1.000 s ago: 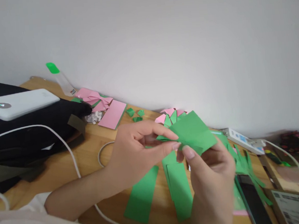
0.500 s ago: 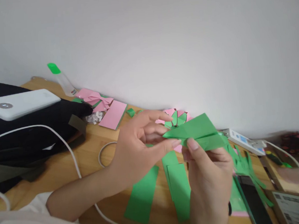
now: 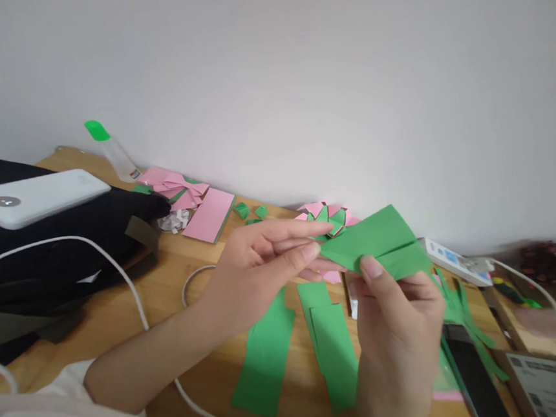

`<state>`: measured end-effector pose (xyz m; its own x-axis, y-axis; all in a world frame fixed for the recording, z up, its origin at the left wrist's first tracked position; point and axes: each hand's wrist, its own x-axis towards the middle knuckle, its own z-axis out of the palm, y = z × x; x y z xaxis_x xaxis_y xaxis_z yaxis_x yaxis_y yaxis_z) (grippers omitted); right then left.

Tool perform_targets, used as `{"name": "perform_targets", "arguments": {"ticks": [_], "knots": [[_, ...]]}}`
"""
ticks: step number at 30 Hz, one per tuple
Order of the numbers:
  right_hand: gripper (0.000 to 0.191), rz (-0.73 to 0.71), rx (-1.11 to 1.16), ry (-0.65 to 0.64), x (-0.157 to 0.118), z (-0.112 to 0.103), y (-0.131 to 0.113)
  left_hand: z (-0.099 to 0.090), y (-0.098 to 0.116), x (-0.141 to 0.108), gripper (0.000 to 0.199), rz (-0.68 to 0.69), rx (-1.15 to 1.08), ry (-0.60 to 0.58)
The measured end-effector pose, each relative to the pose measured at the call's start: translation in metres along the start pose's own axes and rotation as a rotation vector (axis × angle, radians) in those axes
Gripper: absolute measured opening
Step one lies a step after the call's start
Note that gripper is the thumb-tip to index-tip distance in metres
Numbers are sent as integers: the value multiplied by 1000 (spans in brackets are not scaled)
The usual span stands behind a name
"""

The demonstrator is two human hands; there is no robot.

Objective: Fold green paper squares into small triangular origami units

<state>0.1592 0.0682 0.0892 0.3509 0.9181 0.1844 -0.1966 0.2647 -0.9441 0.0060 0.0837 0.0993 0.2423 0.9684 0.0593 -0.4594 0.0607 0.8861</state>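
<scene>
A folded green paper (image 3: 382,237) with a pointed left end is held up above the wooden table. My right hand (image 3: 397,315) pinches its lower edge, thumb on top and fingers beneath. My left hand (image 3: 264,268) is at the pointed tip, with its thumb near the tip and its fingers reaching behind and under the paper. Below the hands lie green paper strips (image 3: 337,352) and another green strip (image 3: 267,365). Behind the held paper sits a pink and green folded piece (image 3: 324,214), partly hidden.
A power bank (image 3: 38,197) rests on a black bag (image 3: 68,253) at left. Glue bottle (image 3: 116,154), pink paper (image 3: 210,214) and green scraps are near the wall. At right are a power strip (image 3: 450,259), black phone (image 3: 475,373) and white cables.
The green paper and my right hand have shifted slightly right. My left fingers have straightened and extended toward the paper, and the left thumb has drawn back to its tip.
</scene>
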Motion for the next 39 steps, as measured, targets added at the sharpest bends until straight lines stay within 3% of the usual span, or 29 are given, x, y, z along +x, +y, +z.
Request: {"name": "perform_targets", "arguments": {"ticks": [13, 21, 26, 32, 35, 39], "knots": [[24, 54, -76, -35, -1, -4, -1, 3, 3, 3, 19, -68, 80, 16], [25, 29, -78, -74, 8, -6, -6, -1, -1, 2, 32, -63, 191, -42], [24, 49, -62, -83, 14, -9, -7, -7, 7, 2, 27, -66, 208, -170], [20, 120, -106, -339, 14, -9, -9, -8, 8, 4, 10, -206, 311, -221], [15, 98, -122, -362, 12, -7, -8, -5, 5, 5, 6, -219, 283, -195], [8, 133, -177, -375, 10, -7, -5, -1, 5, 7, 4, -137, 196, -110]]}}
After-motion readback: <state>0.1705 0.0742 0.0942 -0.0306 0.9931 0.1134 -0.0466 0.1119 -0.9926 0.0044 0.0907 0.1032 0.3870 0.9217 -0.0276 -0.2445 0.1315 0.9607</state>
